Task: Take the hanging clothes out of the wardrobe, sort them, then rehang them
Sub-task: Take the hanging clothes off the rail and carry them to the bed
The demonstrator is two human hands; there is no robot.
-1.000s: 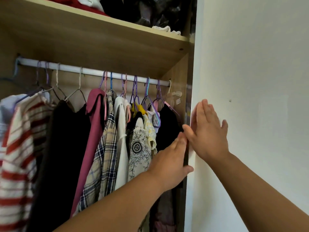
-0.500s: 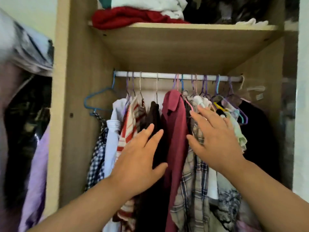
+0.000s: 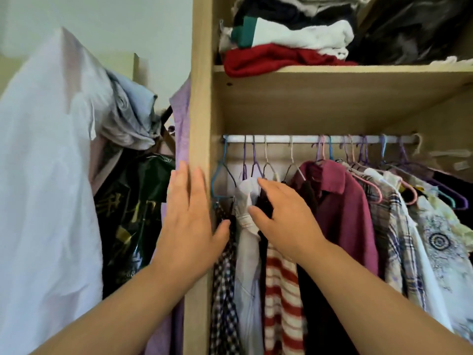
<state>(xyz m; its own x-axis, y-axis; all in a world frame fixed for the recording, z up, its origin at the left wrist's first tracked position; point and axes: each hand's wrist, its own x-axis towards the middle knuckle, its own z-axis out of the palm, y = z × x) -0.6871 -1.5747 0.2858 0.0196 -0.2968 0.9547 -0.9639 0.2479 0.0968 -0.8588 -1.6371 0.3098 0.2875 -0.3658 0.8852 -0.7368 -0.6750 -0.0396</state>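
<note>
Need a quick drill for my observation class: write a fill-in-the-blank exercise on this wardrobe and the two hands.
1. The folded red knit garment lies on the wooden shelf ____ the white hanging rail.
2. The left hand rests flat on the wardrobe's wooden side panel, holding ____.
3. The right hand touches clothes hanging to the ____ of the maroon collared shirt.
4. The ____ wire hanger hangs nearest that panel.
Missing words: above; nothing; left; blue.
</note>
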